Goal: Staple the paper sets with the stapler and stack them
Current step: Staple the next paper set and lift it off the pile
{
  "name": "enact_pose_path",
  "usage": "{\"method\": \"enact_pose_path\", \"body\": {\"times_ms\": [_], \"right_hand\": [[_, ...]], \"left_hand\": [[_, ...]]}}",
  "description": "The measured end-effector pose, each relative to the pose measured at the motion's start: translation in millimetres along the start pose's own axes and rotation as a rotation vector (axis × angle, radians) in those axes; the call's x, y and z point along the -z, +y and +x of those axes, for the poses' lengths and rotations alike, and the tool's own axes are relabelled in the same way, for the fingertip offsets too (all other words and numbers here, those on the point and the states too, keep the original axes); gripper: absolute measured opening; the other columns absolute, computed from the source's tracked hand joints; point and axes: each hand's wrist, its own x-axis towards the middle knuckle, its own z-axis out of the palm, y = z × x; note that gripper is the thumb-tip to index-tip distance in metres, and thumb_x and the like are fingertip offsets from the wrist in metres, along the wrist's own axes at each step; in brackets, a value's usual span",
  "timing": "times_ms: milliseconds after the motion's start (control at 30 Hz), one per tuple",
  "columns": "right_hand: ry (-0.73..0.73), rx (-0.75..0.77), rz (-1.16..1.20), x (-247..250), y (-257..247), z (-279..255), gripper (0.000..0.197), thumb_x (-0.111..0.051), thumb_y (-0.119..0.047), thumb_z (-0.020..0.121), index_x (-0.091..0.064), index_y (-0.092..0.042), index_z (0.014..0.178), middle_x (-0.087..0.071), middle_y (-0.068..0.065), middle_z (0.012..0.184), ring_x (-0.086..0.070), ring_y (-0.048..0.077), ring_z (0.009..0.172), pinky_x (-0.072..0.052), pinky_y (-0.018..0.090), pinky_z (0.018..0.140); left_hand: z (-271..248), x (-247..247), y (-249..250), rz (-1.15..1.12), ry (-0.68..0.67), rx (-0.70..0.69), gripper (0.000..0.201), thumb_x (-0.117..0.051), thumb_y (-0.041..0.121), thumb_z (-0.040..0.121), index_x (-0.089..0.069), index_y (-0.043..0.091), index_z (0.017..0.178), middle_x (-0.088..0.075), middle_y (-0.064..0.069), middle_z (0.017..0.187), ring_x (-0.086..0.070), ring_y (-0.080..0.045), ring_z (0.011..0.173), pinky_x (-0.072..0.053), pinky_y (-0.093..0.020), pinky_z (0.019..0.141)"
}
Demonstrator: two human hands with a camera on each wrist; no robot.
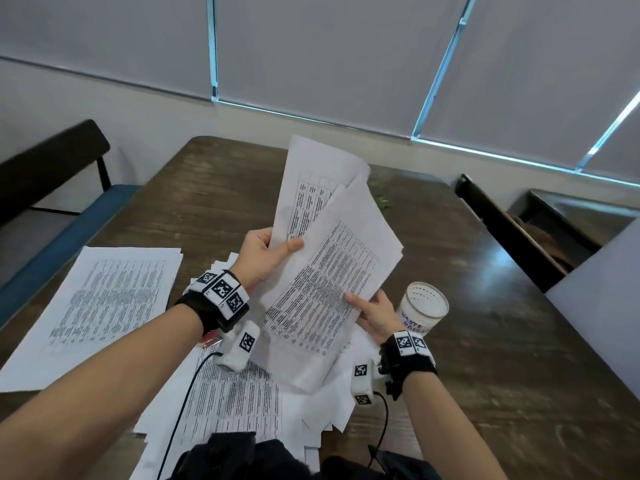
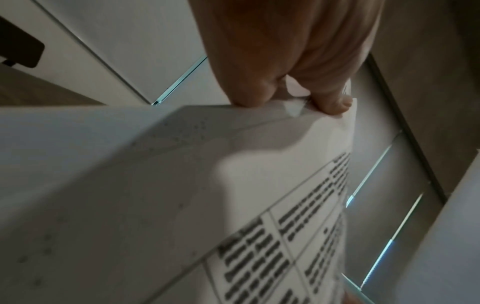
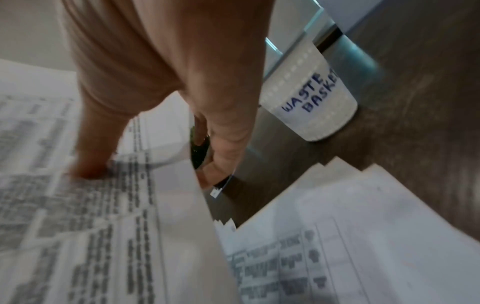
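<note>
Both hands up over mid-table gathering a set: left hand (image 1: pixel 265 252) pinches far sheets (image 1: pixel 311 188), right hand (image 1: pixel 375 315) pinches near sheets (image 1: pixel 332 271); next, prob. square edges w/ care, then find stapler, not clearly visible.

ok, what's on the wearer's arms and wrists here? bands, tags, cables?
Both forearms are bare, no sleeves. Each wrist has a black strap topped by white blocks printed with black square fiducial tags. A white camera pod, also tagged, hangs under the left wrist; a similar pod sits beside the right strap. A thin black cable runs from each pod back toward the body.
</note>
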Motion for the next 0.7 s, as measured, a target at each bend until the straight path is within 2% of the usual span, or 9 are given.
{"method": "enact_pose_path", "body": {"times_ms": [67, 133, 200, 267, 333, 400, 533, 600, 700], "right_hand": [[-0.068, -0.064, 0.053, -6.2, 2.4, -2.6, 0.096, -0.095, -0.032, 0.047, -0.051, -0.012, 0.13, -0.066, 0.009, 0.124, -0.065, 0.026, 0.11, -0.057, 0.039, 0.075], [-0.137, -0.06, 0.06, -12.7, 2.3, -0.2, 0.1, -0.097, -0.042, 0.04, -0.056, -0.015, 0.127, -0.068, 0.007, 0.121, -0.065, 0.023, 0.109, -0.055, 0.037, 0.078], [-0.172, -0.02, 0.111, -21.7, -4.1, 0.8, 0.1, -0.098, -0.038, 0.039, -0.058, -0.011, 0.127, -0.068, 0.01, 0.119, -0.066, 0.025, 0.108, -0.055, 0.04, 0.084], [-0.181, 0.022, 0.159, -28.8, -13.8, 2.0, 0.099, -0.099, -0.029, 0.041, -0.057, -0.006, 0.127, -0.067, 0.015, 0.12, -0.065, 0.029, 0.109, -0.056, 0.043, 0.086], [-0.187, 0.051, 0.153, -35.0, -25.4, 0.8, 0.093, -0.097, -0.02, 0.045, -0.057, -0.001, 0.126, -0.067, 0.019, 0.119, -0.065, 0.034, 0.109, -0.055, 0.048, 0.087], [-0.123, 0.12, 0.123, -40.0, -34.7, 0.1, 0.079, -0.091, -0.008, 0.055, -0.057, 0.001, 0.126, -0.068, 0.018, 0.116, -0.066, 0.033, 0.107, -0.057, 0.045, 0.082], [0.003, 0.312, 0.057, -47.0, -55.4, -6.7, 0.047, -0.08, 0.001, 0.07, -0.063, -0.006, 0.114, -0.073, 0.009, 0.107, -0.07, 0.023, 0.099, -0.058, 0.033, 0.078], [0.002, 0.352, 0.012, -47.0, -66.6, -7.7, 0.039, -0.082, -0.005, 0.068, -0.067, -0.006, 0.104, -0.074, 0.011, 0.102, -0.07, 0.026, 0.098, -0.058, 0.036, 0.082], [-0.057, 0.403, -0.049, -46.7, -77.9, -7.0, 0.049, -0.091, -0.022, 0.054, -0.073, -0.005, 0.095, -0.073, 0.017, 0.103, -0.069, 0.033, 0.101, -0.054, 0.046, 0.091]], "left_hand": [[-0.3, -0.7, 7.2, -0.031, -0.006, -0.023, 0.006, -0.066, 0.0, 0.086, -0.065, 0.005, 0.083, -0.073, 0.009, 0.068, -0.067, 0.0, 0.063, -0.05, -0.013, 0.056], [-0.4, -1.4, 11.7, -0.095, 0.009, -0.025, 0.01, -0.062, -0.006, 0.087, -0.064, -0.004, 0.097, -0.074, 0.006, 0.075, -0.069, -0.002, 0.069, -0.052, -0.014, 0.061], [0.5, -0.6, 10.2, -0.102, 0.023, -0.037, 0.024, -0.06, -0.006, 0.089, -0.06, -0.006, 0.112, -0.075, 0.004, 0.087, -0.071, -0.005, 0.08, -0.054, -0.016, 0.068], [1.8, 3.0, 4.4, -0.076, 0.063, -0.043, 0.024, -0.06, 0.003, 0.092, -0.059, 0.003, 0.117, -0.073, 0.003, 0.1, -0.07, -0.007, 0.088, -0.054, -0.019, 0.072], [3.1, 7.3, -1.7, -0.073, 0.1, -0.036, 0.029, -0.062, 0.019, 0.092, -0.057, 0.007, 0.118, -0.071, 0.001, 0.103, -0.07, -0.006, 0.087, -0.054, -0.02, 0.071], [1.0, 8.9, -1.0, -0.001, 0.092, -0.052, 0.049, -0.071, 0.037, 0.079, -0.057, 0.01, 0.116, -0.07, 0.004, 0.101, -0.069, -0.001, 0.085, -0.053, -0.017, 0.069], [2.2, 11.2, -0.6, 0.053, 0.117, -0.057, 0.045, -0.085, 0.009, 0.067, -0.061, 0.017, 0.104, -0.07, 0.011, 0.094, -0.069, 0.004, 0.083, -0.053, -0.013, 0.068], [7.5, 15.2, 1.9, 0.051, 0.149, -0.082, 0.041, -0.086, 0.009, 0.066, -0.064, 0.021, 0.098, -0.071, 0.009, 0.091, -0.07, 0.0, 0.084, -0.054, -0.014, 0.069], [18.0, 22.7, 10.9, -0.008, 0.111, -0.077, 0.043, -0.087, 0.013, 0.059, -0.067, 0.015, 0.097, -0.075, 0.004, 0.089, -0.072, -0.011, 0.087, -0.057, -0.023, 0.073]]}}
